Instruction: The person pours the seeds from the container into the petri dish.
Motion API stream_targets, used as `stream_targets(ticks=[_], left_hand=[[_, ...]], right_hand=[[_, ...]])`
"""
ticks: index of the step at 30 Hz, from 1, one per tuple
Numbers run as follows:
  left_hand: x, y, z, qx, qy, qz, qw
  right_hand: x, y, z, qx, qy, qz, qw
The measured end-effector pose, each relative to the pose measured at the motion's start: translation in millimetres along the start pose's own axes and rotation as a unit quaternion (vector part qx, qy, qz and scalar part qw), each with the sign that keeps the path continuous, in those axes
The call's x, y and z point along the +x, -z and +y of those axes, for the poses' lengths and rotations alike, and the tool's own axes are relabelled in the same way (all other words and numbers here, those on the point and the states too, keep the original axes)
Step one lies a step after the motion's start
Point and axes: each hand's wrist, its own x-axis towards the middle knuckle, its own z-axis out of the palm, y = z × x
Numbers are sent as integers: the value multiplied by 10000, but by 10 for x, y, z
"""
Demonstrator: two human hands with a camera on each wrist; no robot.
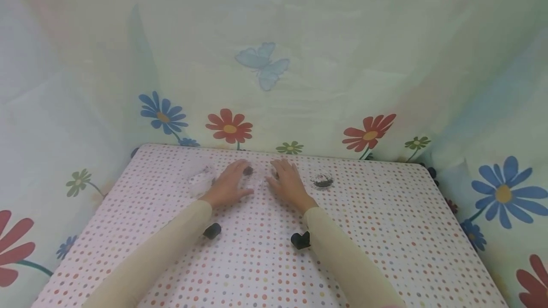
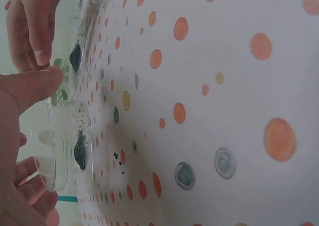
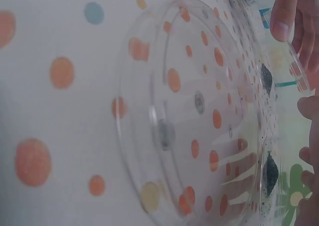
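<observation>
- Clear dish (image 2: pixel 61 136), or a lid of the same kind, can't tell which: tipped up on edge between your 2 hands, toward the far side of the dotted table (image 1: pixel 376 251)
- Left hand (image 1: pixel 229 187): you grip it, thumb at the rim, fingers curled about the other side
- Right hand (image 1: pixel 291 187): fingertips close to the same rim; can't tell whether you pinch it or merely touch
- Stage, my reading: partway; dark heaps (image 2: pixel 80 151) already sit in shallow clear containers, the piece in your grip not yet set down
- Left, judging by the lie: that piece wants a resting place; a flat clear dish (image 3: pixel 189 116) near your right hand shows no heap
- Dark specks (image 2: pixel 119 158) loose on the tabletop, your side of the heaps
- Sideways tight: left-side dish (image 1: pixel 200 182) and right-side dish (image 1: pixel 323 181) flank your hands
- Far edge near your fingertips, flowered curtain (image 1: pixel 317 61) beyond; wider room on your near side, though mind the dark wrist units (image 1: pixel 300 240) when drawing back
</observation>
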Motion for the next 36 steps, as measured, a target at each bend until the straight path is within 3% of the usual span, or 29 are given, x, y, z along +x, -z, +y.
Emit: stream_targets(ticks=[12,28,36], left_hand=[[94,-58,-69,61,-54,77,9999],[141,-110,-105,111,176,-72,9998],[161,-98,-115,10,353,-160,9992]], right_hand=[[-32,-2,-14,-137,48,131,9998],[-110,11,-7,-161,133,175,9996],[-157,45,-26,-61,-32,27,10000]])
